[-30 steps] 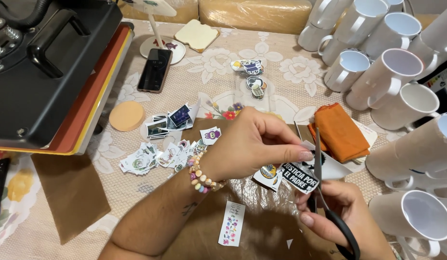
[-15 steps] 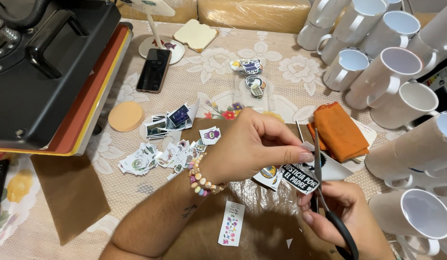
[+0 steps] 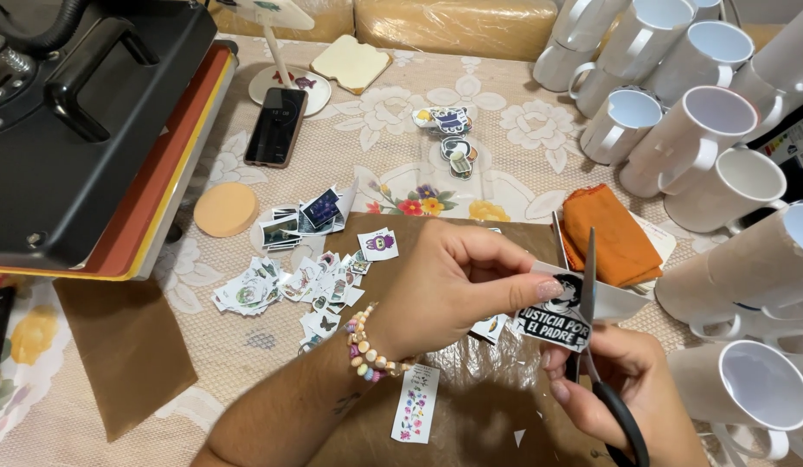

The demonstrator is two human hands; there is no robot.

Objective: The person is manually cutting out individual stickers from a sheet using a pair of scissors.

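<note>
Left hand pinched the printed sticker near the right edge while right hand, clamped on black scissors, cut; I'd turn the paper, not the blades.

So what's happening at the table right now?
A person is cutting out a printed sticker sheet. The left hand pinches the sheet at its edge, while the right hand works black-handled scissors with the blades up through the paper. Cut-out stickers lie in a pile on the lace tablecloth, white mugs are stacked at right, and a heat press sits at left.
</note>
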